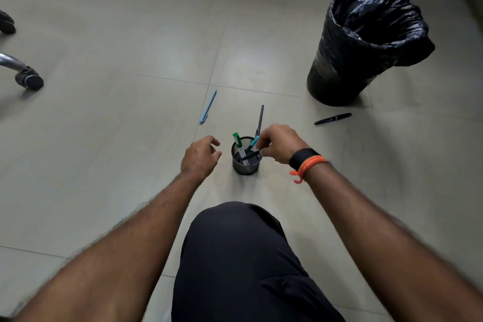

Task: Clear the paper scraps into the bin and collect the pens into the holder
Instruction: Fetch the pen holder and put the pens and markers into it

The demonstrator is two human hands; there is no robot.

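Observation:
A black mesh pen holder [245,166] stands on the tiled floor, with a green-capped marker [237,139], a teal pen [253,143] and a black pen [250,155] in it. My right hand [281,144] is over the holder's right rim, its fingertips pinched on the black pen that leans into the cup. My left hand [200,155] hovers just left of the holder, fingers loosely curled and holding nothing. A light blue pen [208,106], a dark slim pen [260,119] and a black pen [332,118] lie on the floor. No paper scraps are in sight.
A black bin [339,81] lined with a black bag stands at the right rear. A chair leg with a castor [28,78] is at the far left. My knee in dark trousers [235,256] fills the lower middle.

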